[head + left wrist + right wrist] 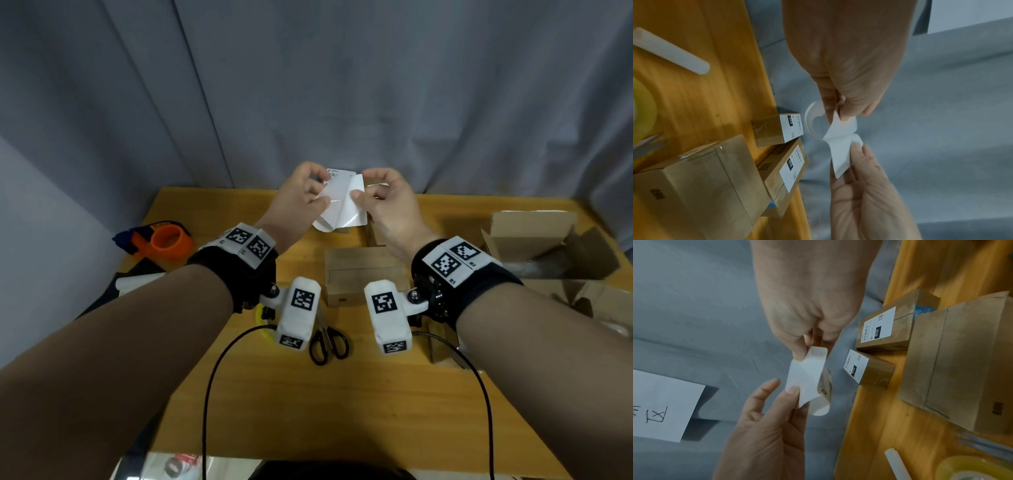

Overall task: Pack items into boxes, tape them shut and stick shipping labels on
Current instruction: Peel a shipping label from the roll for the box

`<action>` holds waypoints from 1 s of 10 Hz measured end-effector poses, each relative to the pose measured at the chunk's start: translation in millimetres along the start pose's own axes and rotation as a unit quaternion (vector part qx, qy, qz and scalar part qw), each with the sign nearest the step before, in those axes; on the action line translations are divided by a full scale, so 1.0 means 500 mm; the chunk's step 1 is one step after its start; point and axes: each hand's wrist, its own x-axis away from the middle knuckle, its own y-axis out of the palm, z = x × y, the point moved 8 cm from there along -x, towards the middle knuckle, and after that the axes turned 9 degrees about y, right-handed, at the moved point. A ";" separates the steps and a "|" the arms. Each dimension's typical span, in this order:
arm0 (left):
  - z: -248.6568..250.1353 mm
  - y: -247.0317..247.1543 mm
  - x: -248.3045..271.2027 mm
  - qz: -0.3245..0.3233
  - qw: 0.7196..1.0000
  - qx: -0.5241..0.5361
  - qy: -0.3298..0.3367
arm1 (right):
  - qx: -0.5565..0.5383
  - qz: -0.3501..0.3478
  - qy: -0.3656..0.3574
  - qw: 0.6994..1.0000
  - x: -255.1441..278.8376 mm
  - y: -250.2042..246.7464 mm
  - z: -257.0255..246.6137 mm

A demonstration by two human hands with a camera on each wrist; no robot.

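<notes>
Both hands are up over the far edge of the worktop [260, 387], working one shipping label [342, 205]. The left hand [297, 198] has a pinching grip on the label's left edge, and the right hand [390, 205] pinches the other layer, which curls away from it. The label hangs in the air between them, touching nothing else. Beneath, a taped box [363, 274] sits near the middle. Two smaller labelled boxes [781, 129] stand at the far edge. Scissors [328, 341] lie nearer, and an orange tape dispenser [161, 240] waits far left.
</notes>
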 end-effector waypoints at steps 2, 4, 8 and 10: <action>-0.080 -0.046 -0.004 0.049 0.995 -0.042 -0.078 | 0.031 0.013 -0.008 0.999 -0.007 -0.005 0.014; -0.173 -0.093 0.008 0.127 0.963 0.066 -0.228 | 0.061 0.046 0.043 0.996 -0.033 -0.026 0.062; -0.261 -0.152 0.025 0.118 0.964 -0.124 -0.202 | 0.203 0.094 0.103 0.969 -0.031 -0.033 0.141; -0.299 -0.160 0.020 0.065 0.951 -0.238 -0.186 | 0.222 0.145 0.141 0.954 -0.026 -0.053 0.183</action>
